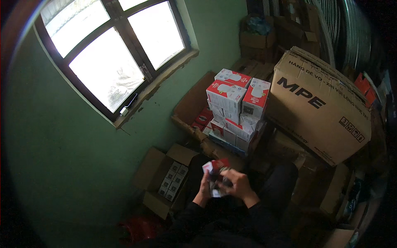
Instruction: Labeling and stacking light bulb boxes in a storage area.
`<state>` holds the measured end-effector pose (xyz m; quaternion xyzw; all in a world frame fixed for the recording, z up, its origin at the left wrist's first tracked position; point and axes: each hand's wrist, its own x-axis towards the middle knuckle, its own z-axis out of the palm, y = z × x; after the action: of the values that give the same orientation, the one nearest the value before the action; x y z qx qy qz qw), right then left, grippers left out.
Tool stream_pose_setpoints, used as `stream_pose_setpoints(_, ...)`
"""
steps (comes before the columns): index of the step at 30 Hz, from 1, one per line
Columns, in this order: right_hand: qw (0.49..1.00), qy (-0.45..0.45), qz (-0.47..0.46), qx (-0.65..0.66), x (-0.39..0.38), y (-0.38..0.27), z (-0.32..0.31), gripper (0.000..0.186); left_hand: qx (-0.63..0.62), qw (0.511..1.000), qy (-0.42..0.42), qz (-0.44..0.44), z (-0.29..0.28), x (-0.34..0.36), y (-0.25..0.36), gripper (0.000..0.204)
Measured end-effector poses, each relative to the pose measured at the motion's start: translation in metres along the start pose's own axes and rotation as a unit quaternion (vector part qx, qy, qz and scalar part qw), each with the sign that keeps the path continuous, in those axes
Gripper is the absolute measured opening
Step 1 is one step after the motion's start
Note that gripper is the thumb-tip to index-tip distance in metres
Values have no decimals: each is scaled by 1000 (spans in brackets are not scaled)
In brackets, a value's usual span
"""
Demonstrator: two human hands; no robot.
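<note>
Low in the centre, my left hand (202,189) grips a small red-and-white box (217,165) from its left side. My right hand (237,183) is at its right side with fingers curled over it, blurred; whether something dark between them is part of the box or separate, I cannot tell. Just left of my hands, an open carton (151,165) holds several small white boxes (171,182) in rows. Above my hands, a larger open carton (186,115) holds stacked red-and-white boxes (225,95).
A big brown carton (318,124) leans at the right. More cartons (256,39) are at the back. A green wall (74,144) with a bright window (103,62) runs along the left. My dark-clad legs are below, and a red object (138,229) lies at bottom left.
</note>
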<state>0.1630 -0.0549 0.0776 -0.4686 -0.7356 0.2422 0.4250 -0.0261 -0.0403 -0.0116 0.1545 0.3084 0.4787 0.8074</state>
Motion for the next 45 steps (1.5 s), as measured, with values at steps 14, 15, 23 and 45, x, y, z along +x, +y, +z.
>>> stream_pose_setpoints(14,982,167,83,34,1,4,14,39,93,993,63,-32,-9,6,2,56)
stream_pose_setpoints(15,984,158,82,27,-2,3,14,39,87,996,12,-4,-12,10,0,56)
stream_pose_setpoints(23,1000,14,6,26,-4,0,13,36,84,995,-34,49,-23,23,-2,58)
stream_pose_setpoints(45,801,235,383,397,3,67,-5,59,56,980,-178,-76,22,-11,4,83)
